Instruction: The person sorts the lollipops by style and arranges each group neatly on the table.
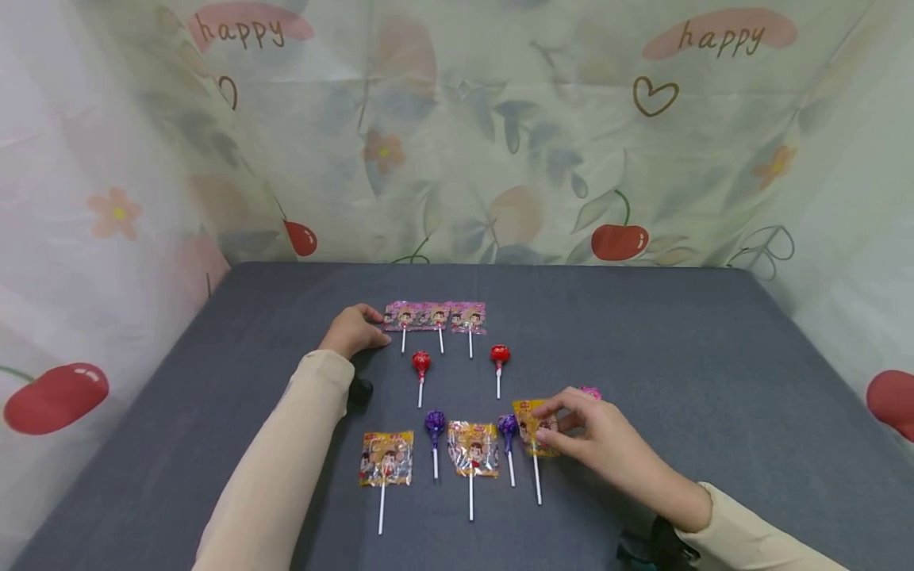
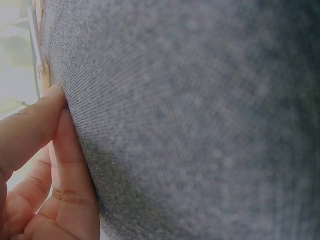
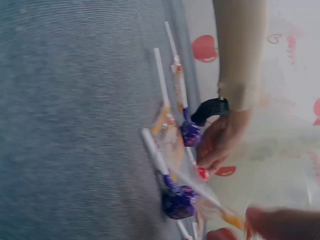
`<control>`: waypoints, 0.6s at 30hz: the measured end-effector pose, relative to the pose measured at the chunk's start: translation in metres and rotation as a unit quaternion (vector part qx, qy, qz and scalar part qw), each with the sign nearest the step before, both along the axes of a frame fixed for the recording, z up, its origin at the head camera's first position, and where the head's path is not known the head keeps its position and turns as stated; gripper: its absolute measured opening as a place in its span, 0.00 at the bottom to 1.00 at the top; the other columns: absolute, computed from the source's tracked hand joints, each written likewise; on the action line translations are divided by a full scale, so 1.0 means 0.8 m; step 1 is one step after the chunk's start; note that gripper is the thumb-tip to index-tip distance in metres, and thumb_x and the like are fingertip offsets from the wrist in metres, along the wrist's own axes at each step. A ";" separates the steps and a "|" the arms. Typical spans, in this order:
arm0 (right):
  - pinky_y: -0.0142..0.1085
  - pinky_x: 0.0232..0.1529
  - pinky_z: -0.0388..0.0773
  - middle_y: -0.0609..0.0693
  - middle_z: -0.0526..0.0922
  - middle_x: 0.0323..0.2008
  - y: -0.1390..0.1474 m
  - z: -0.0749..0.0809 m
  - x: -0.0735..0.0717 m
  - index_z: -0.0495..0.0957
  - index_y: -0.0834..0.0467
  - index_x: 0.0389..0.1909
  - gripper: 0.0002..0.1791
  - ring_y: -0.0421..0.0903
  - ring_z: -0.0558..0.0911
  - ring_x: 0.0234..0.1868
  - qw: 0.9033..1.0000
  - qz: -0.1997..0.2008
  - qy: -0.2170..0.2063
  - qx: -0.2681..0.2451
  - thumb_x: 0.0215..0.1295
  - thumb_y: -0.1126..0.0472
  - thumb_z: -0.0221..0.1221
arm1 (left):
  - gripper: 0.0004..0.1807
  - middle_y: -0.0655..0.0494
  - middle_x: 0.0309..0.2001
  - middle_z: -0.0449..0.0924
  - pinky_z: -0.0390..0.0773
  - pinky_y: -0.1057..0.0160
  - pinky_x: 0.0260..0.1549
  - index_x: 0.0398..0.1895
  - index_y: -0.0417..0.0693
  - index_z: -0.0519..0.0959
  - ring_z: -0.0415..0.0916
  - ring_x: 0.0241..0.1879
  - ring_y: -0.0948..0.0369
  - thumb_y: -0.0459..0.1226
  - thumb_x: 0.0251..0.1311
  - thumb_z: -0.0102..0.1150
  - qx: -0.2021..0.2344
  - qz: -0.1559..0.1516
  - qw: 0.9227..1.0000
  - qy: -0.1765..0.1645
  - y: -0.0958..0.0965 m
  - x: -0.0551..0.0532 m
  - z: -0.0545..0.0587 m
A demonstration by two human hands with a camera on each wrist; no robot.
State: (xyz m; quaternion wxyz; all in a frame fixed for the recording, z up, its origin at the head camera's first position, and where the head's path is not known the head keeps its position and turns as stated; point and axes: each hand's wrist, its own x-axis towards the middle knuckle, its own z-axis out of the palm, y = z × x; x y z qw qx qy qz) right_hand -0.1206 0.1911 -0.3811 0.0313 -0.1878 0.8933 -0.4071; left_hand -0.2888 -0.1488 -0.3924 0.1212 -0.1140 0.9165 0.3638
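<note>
Right hand (image 1: 614, 440): Thumb and fingers pinch the right edge of a yellow-wrapped lollipop (image 1: 527, 424), its white stick pointing toward the person; whether it is raised off the grey cloth (image 1: 685, 341) is hard to tell.
Left hand (image 1: 355, 329): Fingers lie relaxed, with no grasp seen, at the left end of three pink-wrapped lollipops (image 1: 435, 317); whether the fingertips touch the wrapper cannot be told.
Purple neighbour: A purple lollipop (image 1: 508, 428) lies just beside the held one, on its left.
Near row: Beyond it are the middle yellow lollipop (image 1: 473, 448), a second purple lollipop (image 1: 435, 428) and the left yellow lollipop (image 1: 386, 458), colours alternating.
Red pair: Two lollipops, the left red one (image 1: 421, 363) and the right red one (image 1: 500, 355), lie apart between the rows.
Half-hidden pink: A pink lollipop (image 1: 591, 392) shows behind the right hand.
Handling the wrapper: A light pinch at the edge should spare the film from creasing; the stick is best held in line with its neighbours, the fingers wide of the purple head, which could roll if brushed.
Steadying the pink end: The left fingertips do best with little pressure, lest the light packets slide.
</note>
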 end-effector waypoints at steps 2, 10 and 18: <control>0.32 0.33 0.80 0.53 0.80 0.44 0.000 0.003 -0.002 0.78 0.58 0.41 0.12 0.38 0.84 0.34 0.999 -0.022 0.004 -0.044 0.57 0.67 0.67 | 0.21 0.41 0.57 0.72 0.66 0.52 0.52 0.51 0.44 0.74 0.67 0.50 0.49 0.35 0.55 0.68 0.001 0.000 1.000 -0.002 0.001 0.000 0.001; 0.40 0.34 0.82 0.62 0.68 0.53 0.000 0.028 -0.027 0.65 0.59 0.61 0.29 0.50 0.86 0.37 0.986 -0.061 -0.043 -0.147 0.59 0.76 0.61 | 0.20 0.40 0.58 0.71 0.65 0.52 0.52 0.51 0.44 0.74 0.66 0.51 0.49 0.35 0.56 0.67 0.005 0.001 1.000 -0.006 0.001 0.002 0.003; 0.40 0.37 0.82 0.61 0.67 0.55 -0.001 0.060 -0.071 0.65 0.58 0.64 0.29 0.47 0.86 0.38 0.974 -0.058 -0.061 -0.210 0.62 0.69 0.62 | 0.21 0.40 0.58 0.71 0.65 0.53 0.51 0.52 0.44 0.74 0.66 0.50 0.49 0.35 0.56 0.67 0.006 -0.001 1.000 -0.004 -0.001 0.003 0.003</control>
